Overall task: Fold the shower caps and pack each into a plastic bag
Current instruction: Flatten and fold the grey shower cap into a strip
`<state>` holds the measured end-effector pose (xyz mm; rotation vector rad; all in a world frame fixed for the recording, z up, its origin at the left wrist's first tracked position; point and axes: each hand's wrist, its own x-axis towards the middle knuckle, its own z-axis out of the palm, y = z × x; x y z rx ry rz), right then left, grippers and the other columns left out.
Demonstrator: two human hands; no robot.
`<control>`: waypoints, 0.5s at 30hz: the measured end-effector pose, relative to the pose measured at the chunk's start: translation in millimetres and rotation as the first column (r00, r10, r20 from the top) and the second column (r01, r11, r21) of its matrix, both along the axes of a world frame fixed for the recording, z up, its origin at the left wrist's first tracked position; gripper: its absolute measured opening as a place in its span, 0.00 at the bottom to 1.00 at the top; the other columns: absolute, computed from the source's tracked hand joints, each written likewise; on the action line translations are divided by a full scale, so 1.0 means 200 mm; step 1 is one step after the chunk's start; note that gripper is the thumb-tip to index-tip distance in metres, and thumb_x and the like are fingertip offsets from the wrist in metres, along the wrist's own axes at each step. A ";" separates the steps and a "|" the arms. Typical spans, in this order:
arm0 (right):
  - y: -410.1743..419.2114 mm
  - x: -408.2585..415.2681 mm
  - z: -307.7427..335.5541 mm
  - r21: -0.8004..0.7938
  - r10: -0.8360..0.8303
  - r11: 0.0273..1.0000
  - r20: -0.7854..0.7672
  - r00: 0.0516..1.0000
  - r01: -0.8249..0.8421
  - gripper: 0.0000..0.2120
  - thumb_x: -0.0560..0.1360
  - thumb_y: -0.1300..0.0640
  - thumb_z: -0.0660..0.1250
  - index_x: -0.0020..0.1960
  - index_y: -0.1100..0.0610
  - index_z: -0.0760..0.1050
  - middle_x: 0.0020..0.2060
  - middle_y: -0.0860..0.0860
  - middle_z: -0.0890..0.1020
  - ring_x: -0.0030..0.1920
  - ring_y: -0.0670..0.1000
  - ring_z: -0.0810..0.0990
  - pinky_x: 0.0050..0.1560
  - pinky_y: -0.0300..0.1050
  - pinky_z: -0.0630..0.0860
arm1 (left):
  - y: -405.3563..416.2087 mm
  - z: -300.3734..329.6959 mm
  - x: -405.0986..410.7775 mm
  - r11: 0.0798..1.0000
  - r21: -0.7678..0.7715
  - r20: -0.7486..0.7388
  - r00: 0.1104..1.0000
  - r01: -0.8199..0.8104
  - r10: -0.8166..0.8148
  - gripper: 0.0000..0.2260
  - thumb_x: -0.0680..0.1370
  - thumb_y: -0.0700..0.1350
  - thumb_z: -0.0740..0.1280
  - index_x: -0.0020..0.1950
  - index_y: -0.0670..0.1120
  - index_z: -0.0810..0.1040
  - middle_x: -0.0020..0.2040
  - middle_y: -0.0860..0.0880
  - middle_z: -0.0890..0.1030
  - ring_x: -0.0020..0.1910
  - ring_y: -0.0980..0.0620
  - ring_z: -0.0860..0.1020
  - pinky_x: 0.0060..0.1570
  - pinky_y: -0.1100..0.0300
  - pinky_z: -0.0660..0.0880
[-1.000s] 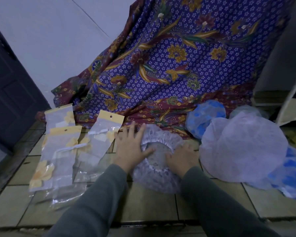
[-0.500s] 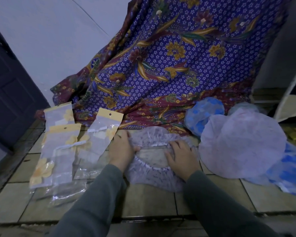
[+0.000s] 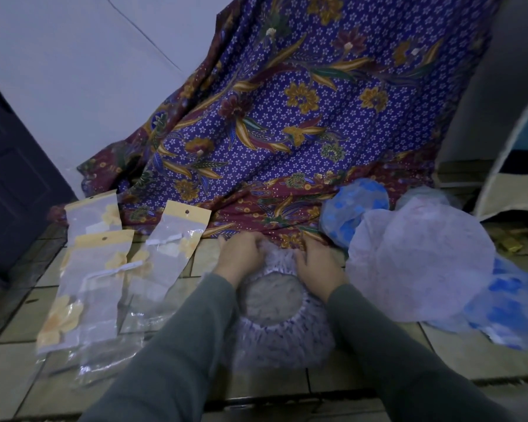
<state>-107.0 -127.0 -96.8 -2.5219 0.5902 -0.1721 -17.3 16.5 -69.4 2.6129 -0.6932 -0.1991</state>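
A pale lilac shower cap with a frilled elastic rim lies open side up on the tiled floor in front of me. My left hand and my right hand both grip its far rim, fingers curled into the frill, close together. Several clear plastic bags with yellow header cards lie flat to the left; another such bag lies just left of my left hand. Other shower caps wait at the right: a large pale one and blue patterned ones.
A purple floral cloth hangs down behind the work spot onto the floor. A dark door stands at the left, a white wall behind. A blue patterned cap spreads at the far right on the floor tiles.
Both hands have moved from the cap's sides up to its far rim and come closer together, bunching the frill. The cap's opening now faces up towards me.
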 end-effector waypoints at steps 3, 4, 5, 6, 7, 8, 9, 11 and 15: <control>0.00 0.00 0.05 0.145 -0.084 0.986 0.020 0.996 0.080 0.17 0.80 0.52 0.57 0.65 0.60 0.70 0.57 0.57 0.77 0.58 0.56 0.75 0.56 0.44 0.69 | 0.05 0.00 0.00 0.907 -0.416 -0.204 0.979 -0.064 -0.025 0.04 0.77 0.44 0.67 0.48 0.49 0.80 0.47 0.53 0.82 0.47 0.54 0.79 0.48 0.62 0.70; 0.00 -0.01 0.06 0.240 -0.117 0.965 0.033 0.993 0.106 0.15 0.80 0.53 0.59 0.62 0.59 0.72 0.53 0.54 0.77 0.54 0.53 0.75 0.52 0.41 0.68 | 0.06 0.02 -0.01 0.869 -0.490 -0.238 0.970 -0.071 -0.055 0.02 0.76 0.44 0.68 0.46 0.50 0.81 0.46 0.54 0.82 0.47 0.56 0.79 0.46 0.63 0.71; 0.00 -0.01 0.07 0.321 -0.142 0.939 0.046 0.989 0.120 0.13 0.80 0.53 0.60 0.60 0.59 0.73 0.49 0.52 0.76 0.49 0.50 0.74 0.47 0.38 0.66 | 0.08 0.04 -0.01 0.848 -0.525 -0.256 0.964 -0.073 -0.075 0.01 0.76 0.44 0.70 0.46 0.50 0.81 0.45 0.55 0.82 0.46 0.58 0.79 0.45 0.64 0.71; 0.00 -0.01 0.08 0.378 -0.157 0.918 0.069 0.985 0.120 0.11 0.79 0.53 0.61 0.57 0.59 0.74 0.46 0.51 0.76 0.45 0.47 0.72 0.43 0.36 0.63 | 0.09 0.05 0.00 0.842 -0.534 -0.262 0.962 -0.078 -0.077 0.01 0.75 0.44 0.70 0.45 0.50 0.81 0.44 0.56 0.82 0.44 0.59 0.78 0.44 0.67 0.71; 0.00 -0.01 0.08 0.421 -0.171 0.900 0.105 0.980 0.112 0.10 0.78 0.53 0.62 0.54 0.59 0.75 0.45 0.50 0.76 0.43 0.45 0.72 0.40 0.34 0.62 | 0.10 0.05 0.01 0.841 -0.532 -0.256 0.965 -0.100 -0.047 0.02 0.75 0.45 0.70 0.43 0.50 0.81 0.42 0.56 0.82 0.43 0.59 0.78 0.42 0.68 0.71; 0.00 -0.01 0.08 0.442 -0.184 0.891 0.153 0.971 0.100 0.09 0.78 0.54 0.64 0.53 0.59 0.76 0.45 0.50 0.77 0.43 0.45 0.72 0.38 0.33 0.62 | 0.11 0.05 0.03 0.836 -0.532 -0.230 0.973 -0.133 0.008 0.04 0.75 0.46 0.70 0.41 0.51 0.80 0.41 0.56 0.81 0.42 0.57 0.78 0.41 0.67 0.72; 0.00 -0.01 0.08 0.429 -0.187 0.899 0.207 0.960 0.082 0.09 0.77 0.54 0.65 0.52 0.59 0.76 0.46 0.50 0.78 0.44 0.45 0.73 0.39 0.32 0.62 | 0.12 0.04 0.05 0.830 -0.530 -0.191 0.978 -0.175 0.083 0.06 0.76 0.47 0.70 0.38 0.52 0.79 0.39 0.57 0.81 0.42 0.55 0.78 0.42 0.62 0.74; 0.01 -0.01 0.08 0.351 -0.171 0.934 0.257 0.951 0.073 0.09 0.77 0.55 0.66 0.52 0.60 0.77 0.46 0.50 0.76 0.46 0.46 0.73 0.41 0.33 0.61 | 0.11 0.02 0.06 0.814 -0.515 -0.142 0.963 -0.270 0.229 0.10 0.76 0.52 0.68 0.35 0.52 0.77 0.37 0.54 0.81 0.41 0.50 0.79 0.43 0.56 0.74; -0.01 0.00 0.06 0.290 -0.174 0.952 0.237 0.956 0.102 0.02 0.78 0.58 0.63 0.48 0.56 0.74 0.47 0.52 0.78 0.47 0.50 0.75 0.43 0.39 0.64 | 0.08 -0.02 0.03 0.812 -0.501 -0.172 0.954 -0.299 0.246 0.09 0.78 0.50 0.64 0.39 0.49 0.76 0.39 0.49 0.79 0.43 0.46 0.77 0.41 0.55 0.72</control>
